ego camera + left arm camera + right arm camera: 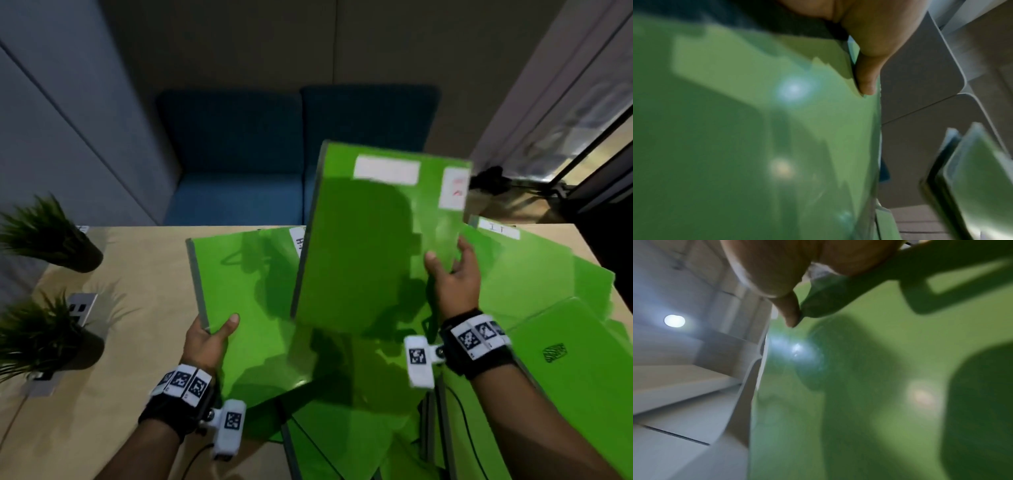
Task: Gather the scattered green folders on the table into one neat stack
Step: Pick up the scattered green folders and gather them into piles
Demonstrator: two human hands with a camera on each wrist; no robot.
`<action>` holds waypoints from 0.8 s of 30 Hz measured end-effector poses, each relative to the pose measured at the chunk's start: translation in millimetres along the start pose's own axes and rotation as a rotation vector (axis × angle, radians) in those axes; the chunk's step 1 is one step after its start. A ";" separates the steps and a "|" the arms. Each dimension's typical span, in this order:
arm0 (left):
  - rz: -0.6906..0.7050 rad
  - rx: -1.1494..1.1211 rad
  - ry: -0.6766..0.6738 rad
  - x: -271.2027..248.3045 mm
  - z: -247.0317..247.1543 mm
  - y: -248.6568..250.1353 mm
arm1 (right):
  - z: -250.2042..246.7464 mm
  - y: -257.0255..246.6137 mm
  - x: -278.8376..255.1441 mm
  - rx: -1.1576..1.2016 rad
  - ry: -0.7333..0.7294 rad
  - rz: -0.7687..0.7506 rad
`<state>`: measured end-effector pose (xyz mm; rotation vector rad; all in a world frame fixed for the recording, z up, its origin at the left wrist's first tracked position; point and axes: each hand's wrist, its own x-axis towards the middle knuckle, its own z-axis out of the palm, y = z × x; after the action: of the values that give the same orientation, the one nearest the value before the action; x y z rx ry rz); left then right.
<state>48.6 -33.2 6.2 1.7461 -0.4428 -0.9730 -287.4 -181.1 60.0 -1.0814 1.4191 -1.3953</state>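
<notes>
My right hand point(452, 274) grips a green folder point(373, 240) with white labels by its right edge and holds it tilted above the table. My left hand point(209, 337) grips a second green folder point(253, 308) at its near left corner, thumb on top. That second folder fills the left wrist view point(756, 129) with my thumb point(867, 78) on its edge. The lifted folder fills the right wrist view point(879, 386) under my thumb point(791, 314). Several more green folders point(534, 274) lie overlapping at the right and near me.
The wooden table point(137, 267) carries two dark potted plants point(48, 236) at its left and a grey socket block point(82, 306). A blue sofa point(239, 154) stands beyond the far edge. A cable point(462, 428) crosses the near folders.
</notes>
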 end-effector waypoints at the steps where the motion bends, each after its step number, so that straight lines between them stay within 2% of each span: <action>1: 0.004 -0.002 -0.007 1.5 1.3 -1.3 | -0.9 13.9 -10.1 -0.018 -0.051 0.074; 4: 0.055 0.012 -0.017 -1.7 7.0 -6.0 | 3.7 40.2 -36.5 -0.019 -0.186 0.191; 10: 0.098 0.131 -0.061 -30.1 23.3 -10.9 | 30.8 63.0 -79.5 -0.299 -0.362 0.324; 12: 0.077 0.104 -0.131 -42.7 27.2 -10.5 | 36.1 61.0 -85.2 -0.238 -0.354 0.425; 16: 0.032 0.118 -0.311 -49.9 24.8 -18.4 | 30.6 56.9 -84.0 -0.208 -0.347 0.419; 18: 0.030 0.204 -0.346 -51.4 21.9 -18.9 | 27.9 55.7 -83.9 -0.216 -0.366 0.445; 22: 0.100 0.390 -0.466 -49.2 13.3 -19.1 | 26.2 57.8 -82.0 -0.173 -0.331 0.447; 24: 0.151 0.389 -0.498 -53.2 14.7 -13.6 | 22.9 60.4 -82.6 -0.200 -0.333 0.404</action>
<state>3.0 -0.1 13.2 1.7619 -1.1306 -1.2734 -244.4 -107.4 -0.9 -1.0238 1.4474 -0.7616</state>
